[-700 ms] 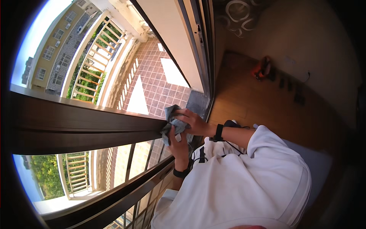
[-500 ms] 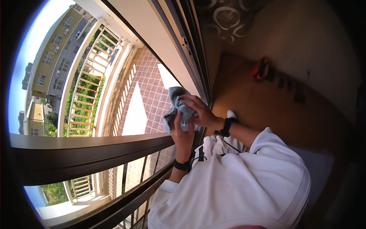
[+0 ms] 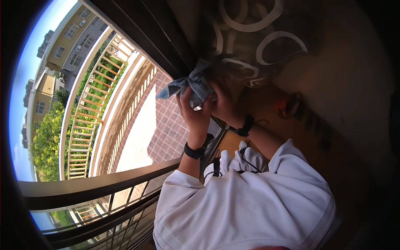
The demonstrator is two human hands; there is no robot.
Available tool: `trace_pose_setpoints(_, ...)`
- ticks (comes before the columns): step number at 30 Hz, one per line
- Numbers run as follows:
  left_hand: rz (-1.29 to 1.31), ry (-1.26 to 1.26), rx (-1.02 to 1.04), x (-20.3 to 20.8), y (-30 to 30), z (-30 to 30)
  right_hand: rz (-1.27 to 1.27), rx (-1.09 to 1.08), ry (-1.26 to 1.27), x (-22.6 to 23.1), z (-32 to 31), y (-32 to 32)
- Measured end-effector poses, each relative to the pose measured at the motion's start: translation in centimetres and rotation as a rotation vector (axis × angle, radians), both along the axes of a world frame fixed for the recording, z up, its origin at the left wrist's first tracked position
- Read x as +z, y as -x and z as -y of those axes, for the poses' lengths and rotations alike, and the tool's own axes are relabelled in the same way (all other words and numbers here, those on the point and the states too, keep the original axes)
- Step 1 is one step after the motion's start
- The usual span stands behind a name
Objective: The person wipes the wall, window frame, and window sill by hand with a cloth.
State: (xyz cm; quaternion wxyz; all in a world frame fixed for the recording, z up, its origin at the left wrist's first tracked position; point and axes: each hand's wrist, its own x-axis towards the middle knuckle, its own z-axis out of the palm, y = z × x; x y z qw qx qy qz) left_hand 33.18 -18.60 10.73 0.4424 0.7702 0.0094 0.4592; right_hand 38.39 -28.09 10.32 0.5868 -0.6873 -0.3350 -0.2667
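A bunched blue-grey cloth (image 3: 196, 85) is gripped between my two hands, its loose ends sticking out to the left and upward. My left hand (image 3: 195, 111) closes on its near left side, and my right hand (image 3: 223, 100) holds it from the right, in shadow. Beside the cloth rises the dark door frame (image 3: 166, 37); whether the cloth touches it I cannot tell. Both wrists carry black bands. Some of the right fingers are hidden by the cloth and the dimness.
A dark railing (image 3: 104, 189) crosses the lower left. Beyond lies a balcony floor of reddish tiles (image 3: 166, 137), edged by a pale balustrade (image 3: 83, 125). Indoors, a patterned curtain (image 3: 266, 46) hangs at upper right over a wooden floor (image 3: 266, 121), where a red-orange item (image 3: 288, 106) lies.
Both hands have carried the cloth upward in the view, up against the dark frame area. My view has shifted too, so the curtain looks larger and nearer.
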Motion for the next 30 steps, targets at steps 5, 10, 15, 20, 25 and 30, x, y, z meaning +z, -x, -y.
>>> trace_pose_setpoints(5, -0.054, -0.095, 0.069, -4.0, 0.1, 0.1, -0.031, 0.104, -0.034, -3.3, 1.0, -0.6)
trace_pose_setpoints(10, -0.194, 0.052, 0.076, -6.5, 0.4, -0.1, -0.193, 0.238, -0.029, -5.6, 1.6, -0.6)
trace_pose_setpoints(15, -0.087, 0.067, 0.020, -2.4, 0.1, 0.3, -0.169, 0.237, -0.072, -3.4, 1.2, -1.0)
trace_pose_setpoints(20, 0.102, 0.014, -0.068, 2.9, -0.9, -0.4, -0.051, 0.246, -0.082, 3.0, 0.8, -2.4)
trace_pose_setpoints(25, 0.094, 0.024, 0.009, 3.1, -1.3, -0.7, 0.070, 0.210, -0.089, 3.5, 0.8, -3.0)
trace_pose_setpoints(30, -0.086, -0.010, -0.105, 0.5, -0.6, -1.2, -0.099, 0.236, -0.131, 0.3, 1.0, -2.2)
